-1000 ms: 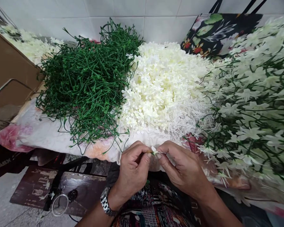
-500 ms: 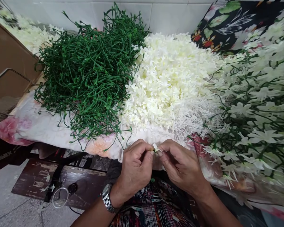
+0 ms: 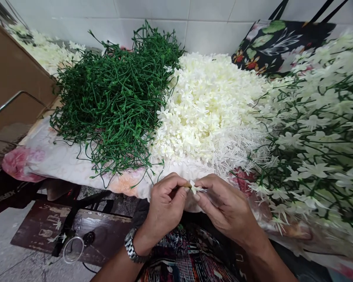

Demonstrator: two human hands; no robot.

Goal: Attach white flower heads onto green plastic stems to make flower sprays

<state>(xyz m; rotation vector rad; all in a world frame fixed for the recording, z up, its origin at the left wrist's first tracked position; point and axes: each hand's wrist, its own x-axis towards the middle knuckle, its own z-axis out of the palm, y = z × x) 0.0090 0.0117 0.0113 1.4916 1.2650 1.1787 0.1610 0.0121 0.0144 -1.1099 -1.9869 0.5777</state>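
Observation:
My left hand (image 3: 168,205) is closed in a pinch at the left side of a small white artificial flower (image 3: 193,188). White threadlike stamens stick out of the flower to the right. My right hand (image 3: 228,207) pinches at that end, with thumb and forefinger bent around the stamens. Both hands meet just in front of the table edge, above my lap. Past them lies a heap of white flower heads (image 3: 202,105), with loose white stamens (image 3: 238,150) at its near right. A tangled pile of green plastic stems (image 3: 111,102) lies to the left.
Finished-looking white flowers on green stems (image 3: 314,156) fill the right side. A black floral bag (image 3: 282,47) leans against the tiled wall (image 3: 153,11). At left stand a brown box (image 3: 20,70) and, lower, a dark wooden bench (image 3: 102,231) with a clear ring-shaped object (image 3: 73,249).
The flower between my fingers shows more fully, its stamens now spread to the right. My fingertips have moved slightly apart. The whole view has shifted a little.

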